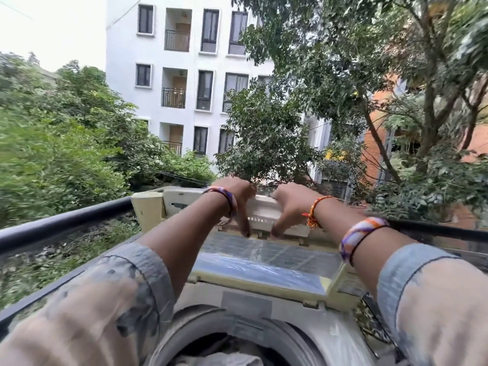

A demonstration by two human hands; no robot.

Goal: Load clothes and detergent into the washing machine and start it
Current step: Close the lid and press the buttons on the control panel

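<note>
Beyond a black railing (63,220): white apartment building (182,75), green trees (303,107), orange brick wall (375,143) at right.

Cream, yellowed top-loading washing machine (239,299), plastic, dusty, standing open. Folding lid with clear ribbed panel (264,262) raised and doubled back, lying just below both hands, between the forearms. Pale control panel strip (264,211) along the rear edge, directly under the left hand (239,196) and right hand (291,204), with a fingertip of each hand pointing down near its front edge. Round grey drum opening (237,336) nearer than the hands, well below the wrists. Crumpled pale and dark clothes (219,356) inside the drum, only partly in view.
</note>
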